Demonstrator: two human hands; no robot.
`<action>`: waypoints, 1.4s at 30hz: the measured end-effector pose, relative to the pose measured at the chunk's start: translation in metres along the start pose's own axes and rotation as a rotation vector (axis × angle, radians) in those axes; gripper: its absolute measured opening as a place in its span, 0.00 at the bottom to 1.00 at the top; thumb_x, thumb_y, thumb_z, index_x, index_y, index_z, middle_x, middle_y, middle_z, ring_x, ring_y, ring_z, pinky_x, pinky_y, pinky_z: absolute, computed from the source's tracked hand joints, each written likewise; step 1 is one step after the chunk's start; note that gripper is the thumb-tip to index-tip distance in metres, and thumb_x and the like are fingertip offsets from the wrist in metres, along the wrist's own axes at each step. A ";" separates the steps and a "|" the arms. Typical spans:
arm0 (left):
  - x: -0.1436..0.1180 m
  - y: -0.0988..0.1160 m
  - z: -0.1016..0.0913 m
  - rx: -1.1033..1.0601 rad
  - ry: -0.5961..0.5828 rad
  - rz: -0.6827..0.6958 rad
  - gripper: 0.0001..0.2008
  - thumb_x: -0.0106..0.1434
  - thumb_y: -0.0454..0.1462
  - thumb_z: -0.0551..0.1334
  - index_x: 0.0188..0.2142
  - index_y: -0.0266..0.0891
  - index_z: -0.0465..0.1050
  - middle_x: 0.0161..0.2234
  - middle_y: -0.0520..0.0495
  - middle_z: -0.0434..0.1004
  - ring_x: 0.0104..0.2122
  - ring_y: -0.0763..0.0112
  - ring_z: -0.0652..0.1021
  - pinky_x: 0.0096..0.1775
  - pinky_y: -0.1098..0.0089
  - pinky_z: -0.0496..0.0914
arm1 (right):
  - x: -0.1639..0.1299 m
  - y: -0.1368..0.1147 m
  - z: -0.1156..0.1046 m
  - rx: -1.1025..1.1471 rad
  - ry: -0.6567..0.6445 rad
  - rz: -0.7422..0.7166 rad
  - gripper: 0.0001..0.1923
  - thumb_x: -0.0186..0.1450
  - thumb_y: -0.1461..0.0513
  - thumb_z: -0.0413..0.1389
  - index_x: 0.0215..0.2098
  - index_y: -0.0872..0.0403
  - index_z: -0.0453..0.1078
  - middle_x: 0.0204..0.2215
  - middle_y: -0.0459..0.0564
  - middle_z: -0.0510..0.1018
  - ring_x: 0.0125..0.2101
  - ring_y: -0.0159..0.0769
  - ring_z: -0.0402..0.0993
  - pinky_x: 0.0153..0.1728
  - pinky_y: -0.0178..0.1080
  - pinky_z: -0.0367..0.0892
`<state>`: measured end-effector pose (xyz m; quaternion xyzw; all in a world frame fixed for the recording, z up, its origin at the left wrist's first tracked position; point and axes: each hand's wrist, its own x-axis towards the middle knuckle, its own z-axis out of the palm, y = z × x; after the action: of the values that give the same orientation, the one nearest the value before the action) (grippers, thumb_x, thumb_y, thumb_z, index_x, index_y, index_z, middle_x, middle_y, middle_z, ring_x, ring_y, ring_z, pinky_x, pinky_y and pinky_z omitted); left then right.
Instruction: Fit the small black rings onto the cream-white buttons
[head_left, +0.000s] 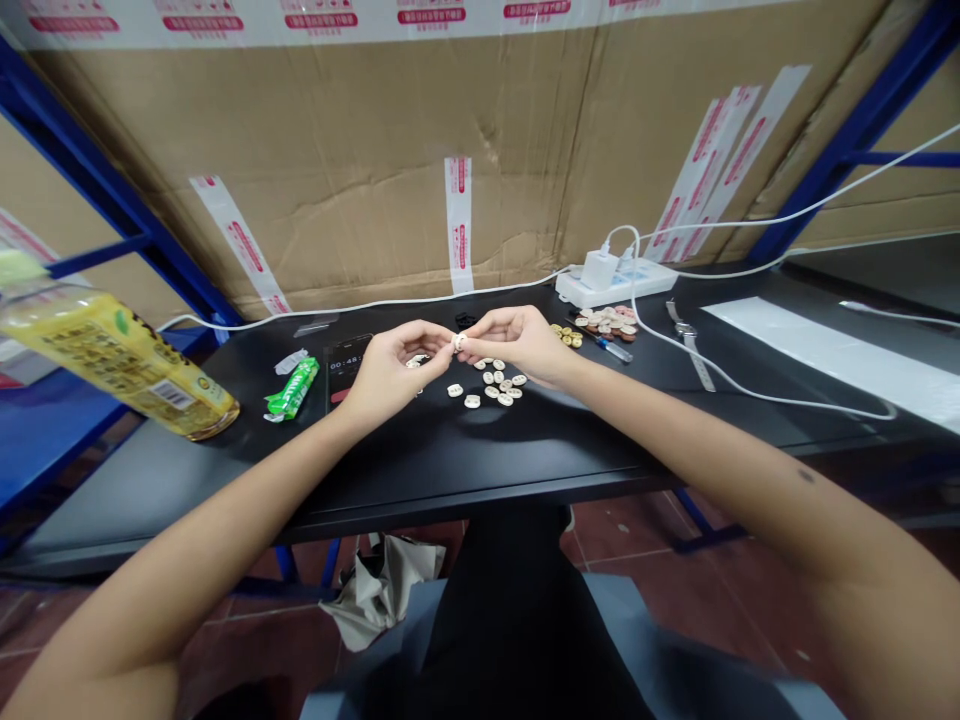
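Note:
My left hand (394,370) and my right hand (521,345) meet over the black table, fingertips pinched together on one small cream oval piece (459,342). My fingers cover much of it. Several similar cream oval pieces (493,391) with small dark marks like two holes lie loose just below my right hand. A few more pale pieces (417,361) show partly behind my left fingers. Behind the fingertips sits a little group of black pieces (465,320). Beyond my right wrist are piles of yellow pieces (568,335) and of pinkish-brown pieces (609,322).
Left of my hands are a phone (346,362) showing a timer, a green wrapper (294,388) and a tilted drink bottle (124,355). On the right lie a blue-capped pen (613,349), a wristwatch (691,345) and a white power strip (616,284) with trailing cables. Cardboard (360,150) stands behind.

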<state>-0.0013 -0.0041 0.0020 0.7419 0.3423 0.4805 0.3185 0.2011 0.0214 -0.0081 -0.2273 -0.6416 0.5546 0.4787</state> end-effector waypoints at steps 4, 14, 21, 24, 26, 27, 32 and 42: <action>-0.001 -0.001 0.003 -0.011 0.035 0.020 0.15 0.58 0.41 0.71 0.43 0.36 0.78 0.39 0.43 0.83 0.39 0.66 0.82 0.47 0.65 0.76 | 0.002 0.001 0.000 0.040 0.034 0.034 0.15 0.51 0.56 0.73 0.32 0.56 0.79 0.30 0.49 0.83 0.32 0.30 0.79 0.38 0.35 0.75; -0.002 -0.002 0.002 0.096 0.077 0.136 0.15 0.60 0.39 0.69 0.46 0.36 0.80 0.39 0.44 0.81 0.37 0.68 0.80 0.45 0.66 0.76 | 0.002 0.001 0.000 -0.001 -0.015 0.018 0.13 0.54 0.57 0.71 0.32 0.57 0.79 0.27 0.47 0.81 0.29 0.28 0.75 0.35 0.34 0.71; -0.002 0.001 0.004 0.112 0.046 0.151 0.15 0.58 0.38 0.70 0.45 0.37 0.79 0.37 0.44 0.80 0.36 0.68 0.80 0.44 0.65 0.76 | 0.002 0.001 -0.001 -0.103 -0.007 -0.004 0.16 0.54 0.53 0.70 0.31 0.57 0.79 0.27 0.48 0.81 0.29 0.30 0.75 0.36 0.36 0.71; -0.004 0.001 0.003 0.141 0.074 0.159 0.12 0.57 0.38 0.70 0.40 0.36 0.78 0.36 0.44 0.81 0.34 0.68 0.80 0.42 0.65 0.77 | 0.001 0.000 -0.001 -0.115 -0.019 -0.009 0.16 0.53 0.53 0.70 0.31 0.57 0.80 0.27 0.48 0.81 0.28 0.29 0.74 0.35 0.36 0.70; -0.005 0.001 0.003 0.194 0.076 0.177 0.10 0.57 0.39 0.70 0.36 0.36 0.78 0.33 0.45 0.80 0.32 0.68 0.79 0.40 0.66 0.76 | 0.001 0.000 -0.001 -0.118 -0.042 -0.013 0.15 0.53 0.54 0.70 0.31 0.57 0.80 0.26 0.48 0.80 0.28 0.29 0.73 0.34 0.35 0.69; -0.005 0.001 0.002 0.214 0.071 0.181 0.09 0.56 0.39 0.70 0.35 0.37 0.77 0.32 0.46 0.80 0.31 0.69 0.78 0.39 0.66 0.76 | 0.001 0.000 -0.001 -0.120 -0.054 -0.013 0.15 0.53 0.54 0.71 0.30 0.57 0.80 0.25 0.48 0.80 0.28 0.30 0.73 0.33 0.35 0.69; -0.006 0.001 0.003 0.190 0.036 0.160 0.08 0.54 0.38 0.70 0.30 0.37 0.75 0.27 0.49 0.77 0.27 0.70 0.76 0.34 0.68 0.75 | 0.000 0.001 -0.002 -0.105 -0.120 -0.013 0.15 0.50 0.55 0.72 0.29 0.57 0.79 0.28 0.49 0.82 0.30 0.32 0.76 0.33 0.36 0.70; -0.008 0.001 0.003 0.202 -0.019 0.160 0.08 0.53 0.37 0.70 0.28 0.38 0.73 0.25 0.50 0.75 0.25 0.71 0.75 0.31 0.69 0.72 | -0.002 0.000 -0.003 -0.172 -0.156 -0.004 0.13 0.52 0.56 0.71 0.29 0.57 0.79 0.28 0.50 0.82 0.29 0.31 0.76 0.34 0.36 0.70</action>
<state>-0.0004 -0.0117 -0.0022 0.7997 0.3256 0.4605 0.2060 0.2048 0.0214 -0.0091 -0.2224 -0.7228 0.5124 0.4070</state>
